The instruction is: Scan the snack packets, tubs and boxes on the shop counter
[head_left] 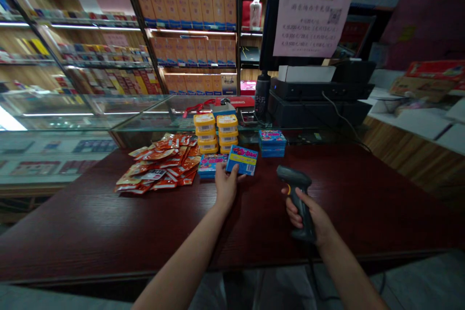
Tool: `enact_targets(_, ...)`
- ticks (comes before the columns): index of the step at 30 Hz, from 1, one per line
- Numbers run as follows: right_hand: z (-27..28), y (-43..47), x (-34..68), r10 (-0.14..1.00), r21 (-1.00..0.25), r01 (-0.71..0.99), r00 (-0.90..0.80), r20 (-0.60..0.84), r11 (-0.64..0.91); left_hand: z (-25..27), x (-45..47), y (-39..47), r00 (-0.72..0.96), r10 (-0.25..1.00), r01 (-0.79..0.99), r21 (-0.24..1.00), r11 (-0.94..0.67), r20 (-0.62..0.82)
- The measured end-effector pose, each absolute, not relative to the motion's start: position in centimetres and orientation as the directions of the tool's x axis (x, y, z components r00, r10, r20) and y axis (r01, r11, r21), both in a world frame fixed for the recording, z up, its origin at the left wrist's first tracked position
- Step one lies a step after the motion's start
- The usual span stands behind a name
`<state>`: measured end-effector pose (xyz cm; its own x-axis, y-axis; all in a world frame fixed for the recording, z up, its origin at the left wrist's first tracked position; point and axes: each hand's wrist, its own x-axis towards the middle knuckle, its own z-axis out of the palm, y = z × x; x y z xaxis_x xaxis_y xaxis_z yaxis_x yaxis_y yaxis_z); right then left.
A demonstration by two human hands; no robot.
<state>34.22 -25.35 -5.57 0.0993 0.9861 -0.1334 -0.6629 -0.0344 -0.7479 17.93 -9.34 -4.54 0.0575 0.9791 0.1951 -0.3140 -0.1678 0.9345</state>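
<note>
My left hand (226, 184) grips a small blue box (242, 160) with pink lettering and a yellow band, its barcode side turned up toward me. Just left of it lies a low stack of like blue boxes (210, 165), partly behind my fingers. In my right hand (305, 210) is a dark barcode scanner (296, 177), held by its handle, its head pointing toward the box side. A taller stack of blue boxes (272, 144) stands farther back on the right. Yellow-lidded tubs (227, 134) rise in two stacks behind the held box.
Orange snack packets (160, 164) lie heaped at the left on the dark wooden table (145, 232). Behind it are a glass counter (163, 111), a black bottle (262, 94) and a monitor with a paper sign (310, 24). The scanner's cable (312, 276) hangs over the front edge.
</note>
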Motion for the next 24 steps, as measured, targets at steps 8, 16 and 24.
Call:
enact_targets(8,-5.66,-25.43,34.10,0.995,-0.813,-0.580,0.034,-0.091,-0.054,-4.16,17.84,-9.36,-0.025,0.981,-0.247,0.950,-0.193,0.192)
enact_targets(16,-5.60,-25.41,34.06,0.994,-0.788,-0.614,0.049,-0.097,-0.046,-4.45,17.72,-9.21,0.011,0.981,-0.280,0.942,-0.184,0.195)
enact_targets(24,-5.81,-24.83,34.74,0.985,-0.659,-0.752,0.095,-0.147,-0.026,-4.18,17.64,-9.45,0.094,0.991,-0.309,0.949,-0.062,0.096)
